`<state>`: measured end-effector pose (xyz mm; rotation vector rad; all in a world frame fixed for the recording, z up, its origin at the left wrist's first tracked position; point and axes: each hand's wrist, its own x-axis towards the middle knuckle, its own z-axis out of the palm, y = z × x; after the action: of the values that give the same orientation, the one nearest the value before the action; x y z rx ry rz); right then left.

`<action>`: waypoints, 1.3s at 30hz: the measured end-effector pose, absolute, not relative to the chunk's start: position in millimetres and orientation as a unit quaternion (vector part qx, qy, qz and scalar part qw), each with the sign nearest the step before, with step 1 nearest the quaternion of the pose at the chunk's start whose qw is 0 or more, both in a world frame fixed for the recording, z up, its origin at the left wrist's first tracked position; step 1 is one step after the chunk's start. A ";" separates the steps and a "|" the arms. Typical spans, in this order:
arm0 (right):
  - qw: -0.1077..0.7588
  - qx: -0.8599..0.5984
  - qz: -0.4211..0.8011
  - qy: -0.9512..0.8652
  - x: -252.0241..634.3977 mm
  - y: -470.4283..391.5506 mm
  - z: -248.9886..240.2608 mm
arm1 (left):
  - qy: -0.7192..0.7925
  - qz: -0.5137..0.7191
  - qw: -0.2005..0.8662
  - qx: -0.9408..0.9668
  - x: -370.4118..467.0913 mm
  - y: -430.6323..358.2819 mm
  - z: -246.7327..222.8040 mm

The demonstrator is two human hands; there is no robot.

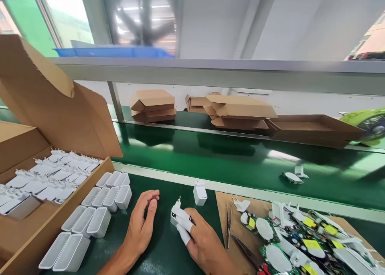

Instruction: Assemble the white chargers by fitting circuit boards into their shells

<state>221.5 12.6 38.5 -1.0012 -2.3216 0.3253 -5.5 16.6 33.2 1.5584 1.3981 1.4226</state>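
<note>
My right hand (202,238), with white covers on the thumb and a finger, grips a small white plastic part (177,209) with a thin tip pointing up. To its left, my left hand (140,222) is raised over the dark green table with fingers curved and thumb apart, holding nothing. A white block-shaped housing (200,193) stands upright just beyond my right hand. Rows of white open shells (100,222) lie left of my left hand.
An open cardboard box (99,178) holding many white parts fills the left. Tweezers (229,223), pliers (245,249) and piled circuit boards (300,243) lie on cardboard at right. Behind are a green belt (192,150), flat boxes (240,106) and a green fan (368,124).
</note>
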 end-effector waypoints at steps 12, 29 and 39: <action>0.371 -0.362 0.151 -0.842 223.0 8.0 23.5 | 0.414 0.436 0.248 0.760 8.5 6.3 18.7; 0.412 -0.416 0.433 -0.685 212.3 14.7 34.6 | 0.424 0.419 0.313 0.739 9.3 4.4 8.5; 0.448 -0.377 0.747 -0.314 191.0 1.9 41.8 | 0.383 0.528 0.187 0.735 18.2 0.8 11.5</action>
<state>191.0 1.9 41.8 -0.9328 -0.7767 1.8487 18.2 0.8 11.5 2.0684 1.0771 1.4872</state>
